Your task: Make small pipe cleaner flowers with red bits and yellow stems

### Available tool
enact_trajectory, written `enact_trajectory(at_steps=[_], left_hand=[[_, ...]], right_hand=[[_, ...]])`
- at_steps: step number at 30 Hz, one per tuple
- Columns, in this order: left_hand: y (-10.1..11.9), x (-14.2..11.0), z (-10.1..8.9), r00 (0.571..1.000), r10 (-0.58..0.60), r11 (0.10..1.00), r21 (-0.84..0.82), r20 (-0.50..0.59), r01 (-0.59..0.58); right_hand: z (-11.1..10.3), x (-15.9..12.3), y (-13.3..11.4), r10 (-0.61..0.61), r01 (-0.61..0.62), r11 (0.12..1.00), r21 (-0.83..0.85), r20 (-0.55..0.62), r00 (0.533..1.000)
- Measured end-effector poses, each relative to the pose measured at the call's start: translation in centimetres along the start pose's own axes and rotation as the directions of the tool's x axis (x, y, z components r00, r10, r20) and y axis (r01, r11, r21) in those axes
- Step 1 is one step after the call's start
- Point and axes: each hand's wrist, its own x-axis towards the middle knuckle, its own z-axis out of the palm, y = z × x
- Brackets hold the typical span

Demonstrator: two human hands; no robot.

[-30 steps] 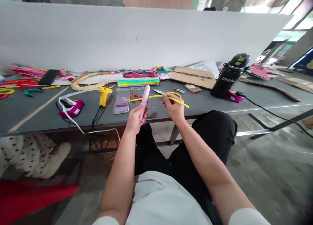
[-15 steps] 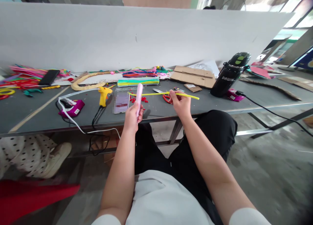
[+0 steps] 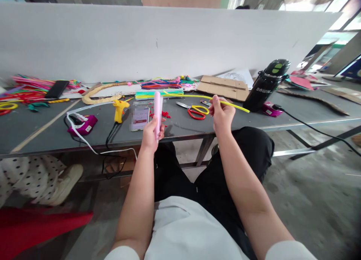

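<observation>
My left hand [image 3: 152, 134] is closed around an upright, slim pink tool with two long arms, which looks like a small hair straightener [image 3: 157, 111]. My right hand [image 3: 223, 113] pinches a long yellow pipe cleaner [image 3: 191, 96] between thumb and fingers. Its left end reaches close to the top of the pink tool; whether they touch I cannot tell. Below the pipe cleaner lie scissors [image 3: 197, 111] with red and yellow handles. Beside my left hand a phone [image 3: 140, 119] with a lit screen rests on the table, and small red pieces [image 3: 165, 114] are scattered nearby.
A yellow glue gun [image 3: 120, 110] and a purple power socket [image 3: 87, 125] with cables are on the left. Pipe cleaner bundles [image 3: 159, 93] and cardboard [image 3: 222, 87] line the back. A black bottle [image 3: 263, 87] stands at right. A white panel [image 3: 113, 41] rises behind.
My right hand has moved right, drawing the yellow pipe cleaner along; its left end has shifted from left of the pink tool to its right side. The scissors are now uncovered.
</observation>
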Motion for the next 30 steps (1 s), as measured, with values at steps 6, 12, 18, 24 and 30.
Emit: enact_trajectory(at_steps=[6,12,18,24,30], left_hand=[[-0.9,-0.3,1.6,0.996,-0.025,0.997,0.074,0.091,0.018],[-1.1,-0.2,1.7,0.999,-0.031,0.988,0.149,-0.025,0.035],[-0.7,-0.2,1.6,0.999,-0.023,0.989,0.146,-0.049,0.030],[-0.2,0.3,-0.1,0.987,0.022,0.998,0.068,-0.159,-0.012],[1.0,0.6,-1.6,0.961,0.037,0.999,-0.006,-0.273,-0.040]], right_hand=[[2.8,-3.0,-0.4,0.045,-0.044,0.999,-0.008,0.183,0.982],[4.1,-4.8,0.1,0.062,-0.041,0.996,-0.075,0.301,0.952],[3.6,-4.4,0.6,0.048,-0.026,0.996,-0.085,0.271,0.961],[1.5,-1.6,1.2,0.056,-0.055,0.998,-0.007,0.092,0.994],[-1.6,1.5,0.8,0.081,-0.055,0.990,0.133,-0.194,0.978]])
